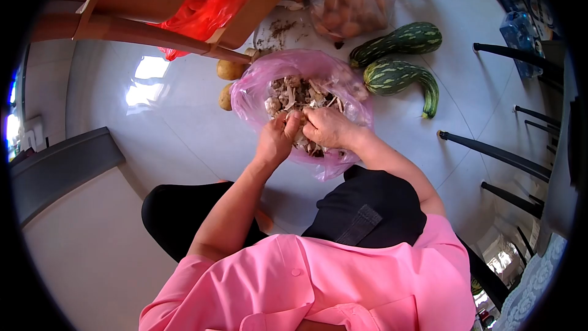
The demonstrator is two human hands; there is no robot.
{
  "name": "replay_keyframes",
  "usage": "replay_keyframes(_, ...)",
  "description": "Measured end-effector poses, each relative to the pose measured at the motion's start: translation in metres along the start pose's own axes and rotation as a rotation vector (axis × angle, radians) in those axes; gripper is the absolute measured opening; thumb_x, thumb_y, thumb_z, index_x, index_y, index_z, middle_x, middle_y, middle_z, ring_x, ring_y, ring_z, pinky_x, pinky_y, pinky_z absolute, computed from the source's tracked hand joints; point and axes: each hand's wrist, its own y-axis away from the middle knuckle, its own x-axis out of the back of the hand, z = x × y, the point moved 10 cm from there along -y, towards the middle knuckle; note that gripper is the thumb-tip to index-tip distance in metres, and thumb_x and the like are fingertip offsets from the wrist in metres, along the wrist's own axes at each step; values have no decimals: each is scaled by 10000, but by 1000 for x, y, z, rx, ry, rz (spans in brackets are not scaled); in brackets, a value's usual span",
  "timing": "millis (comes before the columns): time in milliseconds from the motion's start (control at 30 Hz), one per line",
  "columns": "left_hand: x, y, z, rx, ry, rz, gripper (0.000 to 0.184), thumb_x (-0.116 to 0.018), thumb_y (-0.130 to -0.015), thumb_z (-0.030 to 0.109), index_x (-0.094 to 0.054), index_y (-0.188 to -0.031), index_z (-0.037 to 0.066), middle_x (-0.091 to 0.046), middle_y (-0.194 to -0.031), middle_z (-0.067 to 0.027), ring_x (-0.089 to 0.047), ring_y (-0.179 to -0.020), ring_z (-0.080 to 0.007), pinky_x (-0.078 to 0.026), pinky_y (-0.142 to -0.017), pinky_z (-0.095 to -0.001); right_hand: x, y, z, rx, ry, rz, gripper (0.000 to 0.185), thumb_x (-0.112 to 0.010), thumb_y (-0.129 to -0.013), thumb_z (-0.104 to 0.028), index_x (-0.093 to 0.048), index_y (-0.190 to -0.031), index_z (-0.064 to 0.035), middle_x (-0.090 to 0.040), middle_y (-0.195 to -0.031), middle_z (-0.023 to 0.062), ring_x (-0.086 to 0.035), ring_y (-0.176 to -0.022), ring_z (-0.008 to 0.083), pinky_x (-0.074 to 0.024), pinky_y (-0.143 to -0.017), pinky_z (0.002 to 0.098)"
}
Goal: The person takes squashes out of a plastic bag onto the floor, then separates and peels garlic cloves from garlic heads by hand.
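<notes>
A pink plastic bag (257, 86) lies wide open on the floor in front of my knees. Inside it are garlic bulbs (272, 106) among dry stalks, loose skins and brown bits. My left hand (278, 138) and my right hand (327, 127) meet over the bag's near half, fingertips almost touching. Both are closed in a pinch around a small pale piece, garlic by its look, mostly covered by the fingers.
Two striped green squashes (398, 40) lie right of the bag, potatoes (229, 70) to its left. Behind stand a bag of round brownish produce (352, 3) and a wooden chair (141, 0) with a red bag (205, 6). Black furniture legs (490, 153) reach in from the right.
</notes>
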Motion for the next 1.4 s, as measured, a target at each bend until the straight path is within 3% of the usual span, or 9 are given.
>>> replay_keyframes(133,6,5,19,-36,-379,27,389,-508,-904,427,-624,-940,58,-621,-734,-195,-617,-705,-364,-464,-634,-419,-10,0,6,-7,-151,23,326,-443,-830,-222,-521,-905,86,-609,-825,291,-588,-812,451,-472,-740,490)
replay_keyframes(467,13,0,13,-72,-404,86,406,-504,-888,459,-601,-850,66,-615,-728,-230,-597,-712,-426,-462,-607,-479,-26,1,19,-49,-205,92,380,-410,-863,-252,-503,-1050,65,-607,-898,299,-581,-880,451,-461,-770,490)
replay_keyframes(533,14,-6,1,8,-163,8,393,-497,-890,458,-638,-964,99,-619,-745,-231,-618,-709,-394,-474,-621,-447,-12,3,5,17,-272,135,324,-420,-891,-271,-528,-976,23,-615,-844,273,-588,-829,446,-467,-725,490)
replay_keyframes(567,4,-6,-18,187,-46,-148,440,-484,-906,471,-640,-1037,80,-644,-744,-179,-637,-679,-287,-489,-627,-368,-6,3,2,17,-272,135,324,-420,-891,-271,-528,-976,23,-615,-844,273,-588,-829,446,-467,-725,490)
replay_keyframes(700,-10,4,-9,302,400,-354,499,-448,-942,468,-623,-1006,6,-633,-822,-46,-593,-720,-111,-489,-635,-247,2,3,-7,0,-166,83,321,-431,-927,-287,-549,-840,-1,-614,-734,237,-596,-724,426,-474,-647,482)
replay_keyframes(967,-24,12,-2,348,651,-309,525,-447,-941,483,-602,-1019,-12,-634,-869,-66,-597,-729,-126,-494,-649,-253,22,10,-17,85,-158,272,313,-435,-945,-256,-548,-790,-9,-605,-683,211,-586,-675,413,-466,-607,470)
replay_keyframes(1200,-23,6,-15,343,783,-238,498,-376,-965,472,-574,-985,15,-621,-791,-96,-606,-650,-171,-510,-564,-309,-5,-1,20,-48,-833,316,311,-481,-953,-290,-593,-927,-2,-593,-723,195,-565,-652,234,-448,-644,355)
replay_keyframes(1333,-22,5,-17,358,775,-284,553,-387,-959,502,-613,-997,-1,-642,-863,-80,-616,-737,-152,-506,-671,-272,-16,-1,54,-256,-356,172,262,-541,-910,-316,-648,-881,-78,-633,-788,133,-596,-699,322,-450,-624,378)
replay_keyframes(1400,-12,1,-26,357,562,-136,599,-354,-964,517,-616,-1014,-19,-644,-864,-82,-608,-755,-145,-500,-686,-268,13,6,47,-195,55,364,310,-571,-909,-331,-651,-899,-32,-606,-721,107,-582,-665,207,-445,-624,328)
